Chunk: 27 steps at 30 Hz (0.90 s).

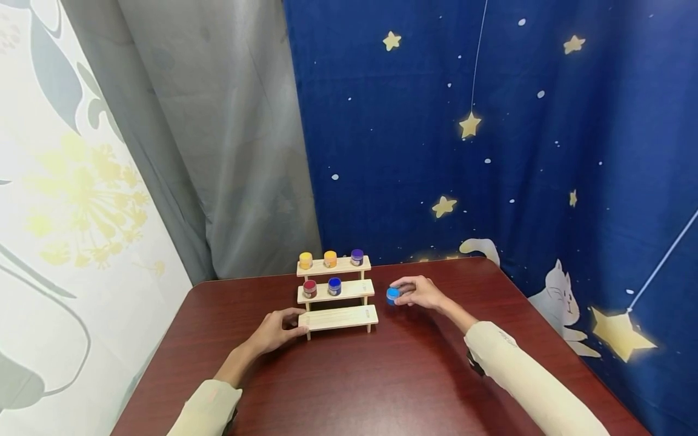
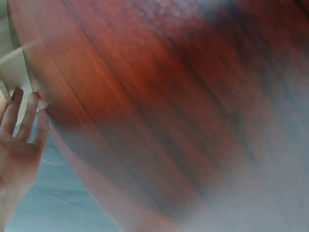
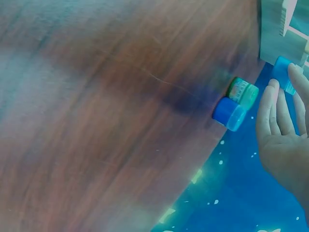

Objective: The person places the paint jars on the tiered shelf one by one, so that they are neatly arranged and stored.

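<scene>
A three-tier wooden display stand [image 1: 338, 317] stands on the table. My left hand [image 1: 275, 332] grips the left end of its lowest step, thumb at the front; in the left wrist view its fingers [image 2: 29, 113] lie along the pale wood. To the right of the stand, my right hand [image 1: 421, 293] pinches a light-blue paint jar [image 1: 392, 295] between thumb and fingers. On the top step sit a yellow jar [image 1: 306, 261], an orange-yellow jar [image 1: 330, 259] and a purple jar [image 1: 357, 257]. The middle step bears a dark-red jar [image 1: 309, 289] and a dark-blue jar [image 1: 335, 286].
A blue jar [image 3: 229, 114] and a green jar [image 3: 243, 93] stand side by side on the dark-red table [image 1: 392, 387] in the right wrist view; the head view hides them. Behind the table hang a grey curtain [image 1: 240, 151] and a blue star-patterned curtain [image 1: 403, 151].
</scene>
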Each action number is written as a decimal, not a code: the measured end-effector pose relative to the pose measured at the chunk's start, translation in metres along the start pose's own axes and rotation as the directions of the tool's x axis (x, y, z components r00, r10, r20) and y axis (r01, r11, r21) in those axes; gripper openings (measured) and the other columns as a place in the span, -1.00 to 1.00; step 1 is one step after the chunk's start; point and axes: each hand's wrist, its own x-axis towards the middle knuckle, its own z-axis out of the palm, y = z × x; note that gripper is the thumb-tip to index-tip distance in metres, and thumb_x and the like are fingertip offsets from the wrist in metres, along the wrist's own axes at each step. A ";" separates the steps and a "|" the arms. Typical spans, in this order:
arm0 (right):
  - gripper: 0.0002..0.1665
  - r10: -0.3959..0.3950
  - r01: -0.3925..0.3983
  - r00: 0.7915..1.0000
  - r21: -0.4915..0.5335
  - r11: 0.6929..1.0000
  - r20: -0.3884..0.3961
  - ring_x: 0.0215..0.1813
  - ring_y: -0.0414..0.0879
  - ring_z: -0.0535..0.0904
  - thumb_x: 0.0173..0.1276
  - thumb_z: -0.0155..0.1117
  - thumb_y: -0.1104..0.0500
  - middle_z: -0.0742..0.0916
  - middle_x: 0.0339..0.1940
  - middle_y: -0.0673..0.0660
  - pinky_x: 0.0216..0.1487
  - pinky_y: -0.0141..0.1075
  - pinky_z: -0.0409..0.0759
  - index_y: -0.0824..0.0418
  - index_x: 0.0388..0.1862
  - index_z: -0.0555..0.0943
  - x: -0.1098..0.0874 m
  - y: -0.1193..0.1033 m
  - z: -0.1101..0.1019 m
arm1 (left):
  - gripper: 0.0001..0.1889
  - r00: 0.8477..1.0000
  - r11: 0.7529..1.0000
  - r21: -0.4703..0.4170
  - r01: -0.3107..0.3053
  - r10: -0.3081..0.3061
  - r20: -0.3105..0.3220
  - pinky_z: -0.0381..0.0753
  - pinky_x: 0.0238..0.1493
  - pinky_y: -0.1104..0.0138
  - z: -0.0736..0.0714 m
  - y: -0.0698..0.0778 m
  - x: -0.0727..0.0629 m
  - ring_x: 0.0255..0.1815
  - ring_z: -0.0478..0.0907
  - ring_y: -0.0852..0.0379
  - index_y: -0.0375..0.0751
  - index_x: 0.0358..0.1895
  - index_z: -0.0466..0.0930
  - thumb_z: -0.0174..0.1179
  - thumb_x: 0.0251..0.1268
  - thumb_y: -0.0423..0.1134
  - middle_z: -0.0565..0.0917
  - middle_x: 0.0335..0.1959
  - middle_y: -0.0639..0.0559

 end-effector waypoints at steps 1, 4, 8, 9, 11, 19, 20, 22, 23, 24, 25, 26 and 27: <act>-0.47 -0.002 0.002 1.000 0.000 1.000 0.000 -0.08 0.05 0.75 0.23 0.58 0.33 0.78 -0.01 0.38 -0.20 0.03 0.73 0.40 0.18 0.67 0.001 -0.003 0.000 | -0.50 1.000 1.000 0.000 0.002 -0.002 0.000 0.66 0.00 0.12 0.000 0.000 0.000 -0.08 0.69 0.05 -0.19 0.22 0.67 0.48 0.30 -0.04 0.77 -0.07 -0.03; -0.46 0.003 -0.003 1.000 -0.011 1.000 -0.003 -0.07 0.05 0.76 0.23 0.58 0.31 0.78 0.01 0.36 -0.15 0.07 0.73 0.38 0.20 0.67 0.005 -0.010 -0.002 | -0.51 1.000 1.000 -0.005 0.004 -0.004 -0.001 0.67 0.00 0.10 0.000 0.000 0.000 -0.08 0.69 0.05 -0.19 0.22 0.68 0.49 0.29 -0.05 0.77 -0.07 -0.04; -0.49 0.007 -0.007 1.000 -0.046 0.999 -0.002 -0.01 0.07 0.77 0.25 0.59 0.26 0.80 0.01 0.31 -0.07 0.05 0.72 0.31 0.18 0.70 0.012 -0.019 -0.003 | -0.50 1.000 1.000 -0.012 -0.001 0.001 -0.001 0.67 0.01 0.06 0.000 -0.002 0.000 -0.07 0.70 0.04 -0.20 0.21 0.67 0.49 0.28 -0.06 0.77 -0.07 -0.06; -0.50 0.002 -0.002 1.000 -0.052 0.999 0.001 0.01 0.08 0.77 0.26 0.58 0.26 0.80 0.01 0.30 -0.04 0.03 0.72 0.30 0.18 0.71 0.013 -0.020 -0.003 | -0.50 1.000 1.000 -0.012 -0.001 0.001 0.000 0.67 0.01 0.06 0.000 -0.002 0.000 -0.07 0.70 0.03 -0.20 0.21 0.67 0.49 0.29 -0.06 0.77 -0.07 -0.06; -0.52 -0.011 0.012 1.000 -0.058 0.998 0.006 0.01 0.10 0.78 0.28 0.57 0.26 0.80 0.00 0.30 0.00 -0.02 0.72 0.30 0.17 0.71 0.017 -0.024 -0.003 | -0.50 1.000 1.000 -0.015 0.000 0.000 0.001 0.67 0.01 0.06 0.000 -0.003 0.000 -0.07 0.70 0.03 -0.20 0.22 0.67 0.49 0.29 -0.07 0.77 -0.07 -0.05; -0.53 -0.046 0.048 0.998 -0.050 0.998 0.029 0.06 0.15 0.76 0.29 0.56 0.28 0.80 0.02 0.30 0.00 -0.13 0.73 0.31 0.17 0.70 0.028 -0.037 0.003 | -0.51 1.000 1.000 -0.008 -0.002 0.002 -0.001 0.68 -0.01 0.12 0.000 -0.002 -0.001 -0.08 0.70 0.05 -0.18 0.22 0.67 0.48 0.30 -0.06 0.77 -0.07 -0.03; -0.54 -0.052 0.054 0.998 -0.050 0.997 0.035 0.09 0.16 0.75 0.30 0.55 0.28 0.79 0.03 0.30 -0.02 -0.15 0.73 0.32 0.18 0.70 0.029 -0.039 0.004 | -0.51 1.000 1.000 -0.006 -0.006 0.006 -0.001 0.68 -0.01 0.13 0.000 -0.003 -0.001 -0.08 0.71 0.04 -0.18 0.22 0.67 0.48 0.30 -0.06 0.78 -0.07 -0.04; -0.53 -0.054 0.056 0.997 -0.040 0.998 0.050 0.10 0.16 0.74 0.32 0.53 0.29 0.79 0.05 0.30 -0.09 -0.20 0.73 0.32 0.20 0.69 0.031 -0.043 0.007 | -0.51 1.000 1.000 -0.005 -0.021 0.021 -0.001 0.68 -0.03 0.13 0.000 -0.002 -0.001 -0.08 0.71 0.03 -0.21 0.22 0.67 0.48 0.30 -0.07 0.78 -0.07 -0.06; -0.53 -0.050 0.052 0.997 -0.037 0.998 0.054 0.09 0.13 0.74 0.32 0.52 0.29 0.79 0.05 0.29 -0.13 -0.23 0.73 0.31 0.20 0.69 0.032 -0.045 0.008 | -0.51 1.000 1.000 -0.007 -0.020 0.020 -0.001 0.69 -0.03 0.13 0.000 -0.002 -0.001 -0.08 0.71 0.03 -0.20 0.21 0.67 0.48 0.30 -0.07 0.78 -0.07 -0.06; -0.53 -0.051 0.053 0.997 -0.038 0.998 0.059 0.06 0.09 0.75 0.32 0.52 0.30 0.79 0.05 0.29 -0.18 -0.27 0.72 0.31 0.21 0.68 0.033 -0.046 0.010 | -0.51 1.000 1.000 -0.007 -0.021 0.021 -0.001 0.69 -0.03 0.12 0.000 -0.002 -0.001 -0.08 0.71 0.02 -0.21 0.21 0.67 0.48 0.30 -0.07 0.78 -0.07 -0.07; -0.53 -0.058 0.060 0.996 -0.036 0.998 0.062 0.02 0.07 0.76 0.33 0.52 0.31 0.79 0.05 0.29 -0.23 -0.29 0.70 0.33 0.21 0.68 0.035 -0.047 0.012 | -0.51 1.000 1.000 -0.008 -0.019 0.019 0.000 0.68 -0.02 0.12 0.000 -0.002 -0.001 -0.08 0.71 0.02 -0.21 0.22 0.67 0.48 0.30 -0.07 0.78 -0.07 -0.07; -0.52 -0.064 0.067 0.996 -0.033 0.997 0.065 -0.01 0.04 0.77 0.32 0.52 0.31 0.79 0.05 0.30 -0.28 -0.31 0.68 0.34 0.21 0.67 0.036 -0.048 0.014 | -0.51 1.000 1.000 -0.007 -0.018 0.018 0.001 0.68 -0.02 0.11 0.000 -0.001 -0.001 -0.08 0.71 0.02 -0.21 0.22 0.67 0.48 0.30 -0.07 0.78 -0.07 -0.06; -0.52 -0.068 0.070 0.995 -0.029 0.997 0.066 -0.05 0.01 0.77 0.32 0.52 0.32 0.79 0.04 0.31 -0.32 -0.33 0.65 0.36 0.21 0.67 0.037 -0.049 0.016 | -0.51 1.000 1.000 -0.009 -0.015 0.015 0.002 0.68 -0.02 0.11 0.000 -0.001 0.000 -0.08 0.70 0.02 -0.20 0.22 0.67 0.48 0.30 -0.07 0.77 -0.08 -0.05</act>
